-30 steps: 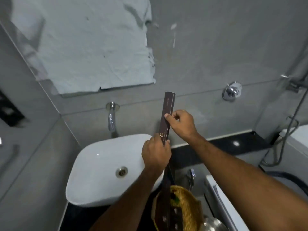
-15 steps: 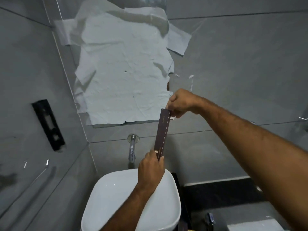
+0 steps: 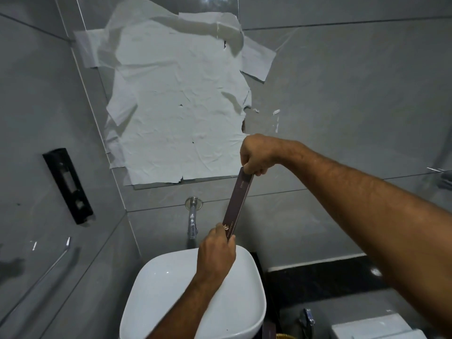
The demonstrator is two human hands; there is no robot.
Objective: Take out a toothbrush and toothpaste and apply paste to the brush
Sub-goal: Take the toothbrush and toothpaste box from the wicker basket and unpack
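Note:
A long, narrow dark brown box [image 3: 237,205] with a small gold logo near its lower end is held upright and slightly tilted above the white basin [image 3: 159,289]. My left hand [image 3: 216,253] grips its lower end. My right hand [image 3: 256,155] pinches its top end with closed fingers. No toothbrush or toothpaste is visible; whatever the box contains is hidden.
A chrome tap [image 3: 192,221] juts from the grey tiled wall behind the basin. The mirror above is covered with taped paper [image 3: 178,106]. A black wall fitting [image 3: 67,185] and a towel rail [image 3: 49,265] are at left. A black counter [image 3: 330,272] lies to the right.
The view has tilted upward, so the basket and lower counter dropped out of sight. My right hand moved from the box's side to its top end and now pinches it.

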